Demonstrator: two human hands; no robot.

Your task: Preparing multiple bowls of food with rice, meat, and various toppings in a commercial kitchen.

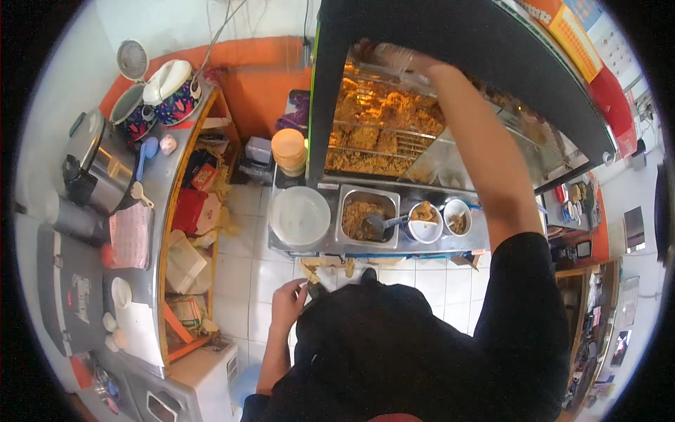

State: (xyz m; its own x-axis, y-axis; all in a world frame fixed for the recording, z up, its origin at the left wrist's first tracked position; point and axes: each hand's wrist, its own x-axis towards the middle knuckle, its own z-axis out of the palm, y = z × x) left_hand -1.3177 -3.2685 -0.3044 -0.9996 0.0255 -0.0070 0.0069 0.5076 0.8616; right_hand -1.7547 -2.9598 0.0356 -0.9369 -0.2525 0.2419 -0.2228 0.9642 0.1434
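My right hand (pixel 393 58), blurred and seemingly in a clear plastic glove, reaches into the upper part of a lit food display cabinet (pixel 469 47). Pieces of breaded fried food (pixel 387 116) lie on wire racks below it; whether the fingers grip anything cannot be told. Low beside my black shirt is my left hand (pixel 289 303), fingers curled, with its grasp unclear. In front of the cabinet, a steel pan (pixel 396 211) contains brown crumbly food and a dark scoop (pixel 375 224). Two white tubs (pixel 427 235) (pixel 457 216) with food stand right of the pan.
A round translucent plastic container (pixel 299 216) and stacked orange-lidded tubs (pixel 289 147) stand left of the pan. On the left counter are a rice cooker (pixel 100 163), floral pots (pixel 171 97) and a blue ladle (pixel 145 155). Bags and boxes (pixel 192 211) fill the shelves below.
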